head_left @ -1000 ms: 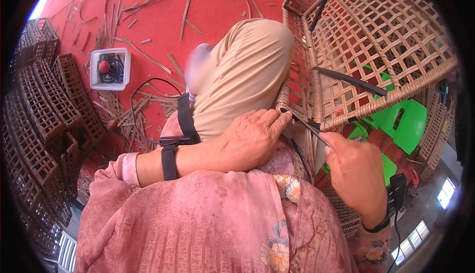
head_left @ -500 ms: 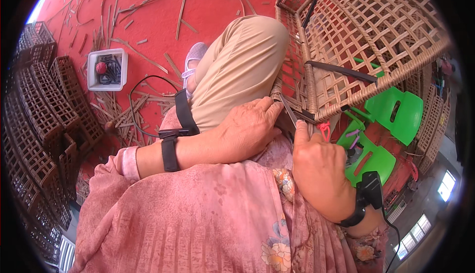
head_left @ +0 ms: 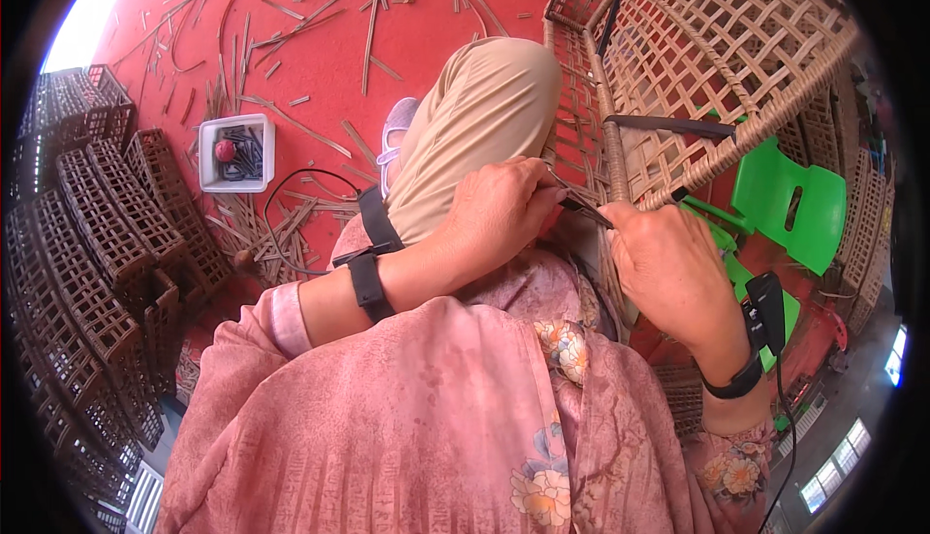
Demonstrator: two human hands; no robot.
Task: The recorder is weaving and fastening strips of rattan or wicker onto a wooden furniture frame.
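A tan woven wicker basket (head_left: 612, 161) leans by my right knee, its lattice panel spread toward the upper right. A dark strap (head_left: 673, 127) crosses one corner of it. Low at the basket's near end, a short dark strip (head_left: 585, 211) runs between my two hands. My left hand (head_left: 496, 207) is closed, with thumb and fingertips pinching the strip's left end. At the other end my right hand (head_left: 668, 261) is closed too, its curled fingers on the strip; its palm is turned away from view.
On the red floor stands a white tub (head_left: 235, 185) of dark pieces with a red ball. Cut strips (head_left: 373, 40) litter the floor. Stacked brown woven panels (head_left: 102, 234) fill the left side; green plastic chairs (head_left: 823, 214) stand at right. A black cable (head_left: 271, 207) trails from my left wrist.
The scissors-like blades and red handle seen at my right hand are no longer visible. My left hand has moved up slightly, my right hand up and right, and the dark strip now spans them.
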